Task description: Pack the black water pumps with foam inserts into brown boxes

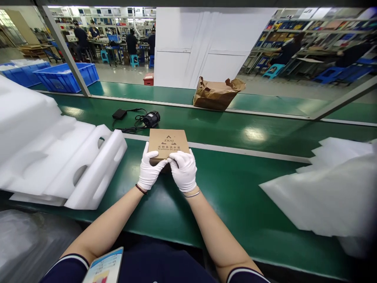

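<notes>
Standing by the bench, watching the worker's gloved hands. The brown cardboard box (168, 141) sits square in front of the person, at the middle of the green bench (235, 200), close by the pale strip that runs left to right. It lies directly on the far side of the fingers, no gap between. Its printing faces the worker the right way up. The top looks slightly wider left-right than near-far, but it is foreshortened; cannot be sure of the long axis. Neither hand is nearer: both are on it.

Left hand (149, 167): at the near left corner, fingers bent round the left side, thumb reaching in along the near edge. Grasping, loosely curled. Right hand (184, 169): at the near right corner, fingers bent over the near edge, tips close to the left thumb near the middle. Also gripping the box; no fist, no spread. Top looks closed; the near flap is mostly behind the gloves, so cannot tell how it sits, nor whether the base touches the bench.

Around: black motor-like unit (151, 119) with its cord just beyond the box, slightly left; black adapter (119, 114) farther left. White foam (108, 165) to the left, thin white sheets (321, 192) well right.
</notes>
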`<action>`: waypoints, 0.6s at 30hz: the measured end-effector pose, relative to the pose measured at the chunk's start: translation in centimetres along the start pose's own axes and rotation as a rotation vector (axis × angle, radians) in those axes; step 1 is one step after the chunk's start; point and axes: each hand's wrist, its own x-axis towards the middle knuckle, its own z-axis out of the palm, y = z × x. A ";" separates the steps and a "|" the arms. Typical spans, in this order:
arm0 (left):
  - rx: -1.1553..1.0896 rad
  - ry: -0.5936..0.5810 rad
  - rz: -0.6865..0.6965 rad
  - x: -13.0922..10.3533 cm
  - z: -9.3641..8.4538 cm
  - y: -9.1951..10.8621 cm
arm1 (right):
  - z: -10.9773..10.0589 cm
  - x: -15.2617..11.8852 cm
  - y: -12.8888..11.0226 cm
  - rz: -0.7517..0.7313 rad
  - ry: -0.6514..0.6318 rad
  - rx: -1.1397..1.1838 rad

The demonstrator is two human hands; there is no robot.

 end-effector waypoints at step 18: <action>0.936 -0.917 0.515 -1.6 0.3 -4.5 | -1.7 11.8 10.5 0.226 -0.439 -0.530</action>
